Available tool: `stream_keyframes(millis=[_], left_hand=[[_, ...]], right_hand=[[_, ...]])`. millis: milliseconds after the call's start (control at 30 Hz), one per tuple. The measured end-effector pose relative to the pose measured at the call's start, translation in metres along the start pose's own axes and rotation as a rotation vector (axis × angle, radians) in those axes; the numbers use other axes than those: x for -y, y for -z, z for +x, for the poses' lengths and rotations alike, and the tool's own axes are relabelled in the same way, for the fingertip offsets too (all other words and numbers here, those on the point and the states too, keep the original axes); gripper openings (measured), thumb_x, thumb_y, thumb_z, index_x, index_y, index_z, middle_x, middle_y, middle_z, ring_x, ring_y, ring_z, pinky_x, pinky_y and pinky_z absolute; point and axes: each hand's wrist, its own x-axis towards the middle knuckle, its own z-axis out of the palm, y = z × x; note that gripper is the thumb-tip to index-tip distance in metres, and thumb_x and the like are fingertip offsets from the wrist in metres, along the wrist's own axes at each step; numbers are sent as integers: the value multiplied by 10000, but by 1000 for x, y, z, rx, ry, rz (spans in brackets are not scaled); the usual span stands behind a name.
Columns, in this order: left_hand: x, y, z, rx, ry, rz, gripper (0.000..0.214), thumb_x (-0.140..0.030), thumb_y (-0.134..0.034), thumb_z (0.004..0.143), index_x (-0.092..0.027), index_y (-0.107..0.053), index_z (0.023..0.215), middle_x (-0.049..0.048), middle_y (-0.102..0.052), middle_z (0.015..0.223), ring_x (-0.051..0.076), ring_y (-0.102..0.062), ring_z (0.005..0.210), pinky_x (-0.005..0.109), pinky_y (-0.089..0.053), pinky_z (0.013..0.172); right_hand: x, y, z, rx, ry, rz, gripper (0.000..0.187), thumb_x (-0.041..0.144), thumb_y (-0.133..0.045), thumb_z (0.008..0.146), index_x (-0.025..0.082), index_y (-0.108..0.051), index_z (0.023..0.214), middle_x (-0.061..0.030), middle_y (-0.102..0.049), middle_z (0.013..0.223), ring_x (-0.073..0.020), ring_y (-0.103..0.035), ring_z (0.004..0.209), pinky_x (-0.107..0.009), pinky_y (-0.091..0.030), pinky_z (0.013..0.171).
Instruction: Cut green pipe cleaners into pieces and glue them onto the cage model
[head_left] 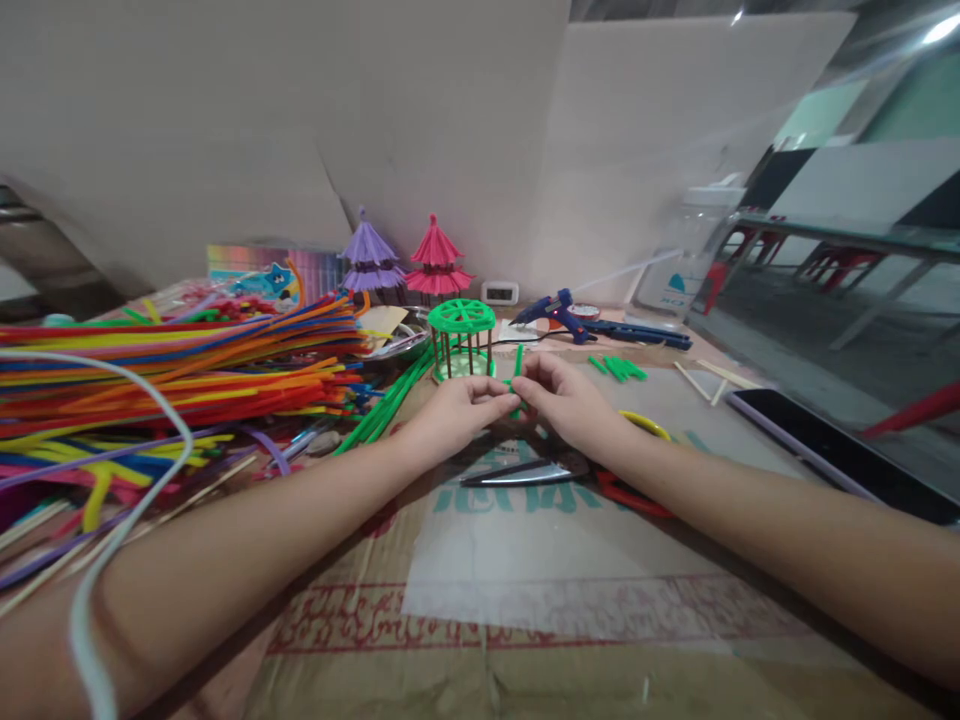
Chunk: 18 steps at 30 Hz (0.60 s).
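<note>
My left hand (476, 408) and my right hand (559, 398) meet at the middle of the table, both with fingers pinched on a short green pipe cleaner (519, 361). One end of it stands up between the fingertips; the rest is mostly hidden by them. Just behind my left hand stands a round green frame (461, 317) with a spoked top and brown posts. Below my hands lie scissors (525, 474), their blades pointing left and their handles partly under my right forearm. Several cut green pieces (619, 368) lie beyond my right hand.
Bundles of coloured pipe cleaners (172, 370) fill the left side. A purple pavilion model (367, 262) and a red one (433, 262) stand at the back. A blue glue gun (559, 315), a water bottle (675, 260) and a phone (832, 450) are to the right. A white cable (169, 420) crosses my left forearm.
</note>
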Motion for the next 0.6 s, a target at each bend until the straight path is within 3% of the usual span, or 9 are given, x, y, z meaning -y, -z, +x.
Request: stream_keyframes(millis=[267, 433, 500, 600], left_hand=[[-3, -1, 0, -7, 2, 27, 164, -272, -628, 822, -116, -672, 806, 27, -692, 736, 90, -561, 589, 212, -412, 590], [-7, -1, -4, -10, 14, 53, 179, -279, -634, 834, -114, -673, 778, 55, -728, 785, 109, -609, 636, 226, -451, 634], [-9, -2, -5, -17, 30, 33, 170, -273, -640, 834, -114, -662, 779, 65, -742, 804, 120, -634, 658, 230, -465, 645], [-10, -3, -6, -29, 58, 3, 149, -250, -642, 841, -115, -649, 779, 73, -752, 808, 127, -659, 674, 234, -488, 660]], right_hand=[[-1, -1, 0, -11, 14, 21, 262, 431, -604, 782, 224, -444, 786, 72, -462, 669, -102, -486, 544, -254, -380, 481], [18, 18, 6, -1, 71, -119, 186, 360, -588, 794, 209, -499, 858, 34, -515, 751, -112, -488, 597, -282, -417, 559], [32, 32, 5, 72, 81, -238, 177, 366, -570, 810, 201, -530, 861, 17, -530, 763, -120, -494, 620, -284, -418, 579], [54, 53, -8, 321, 38, -584, 170, 370, -531, 849, 206, -575, 861, 0, -573, 753, -142, -522, 652, -274, -401, 580]])
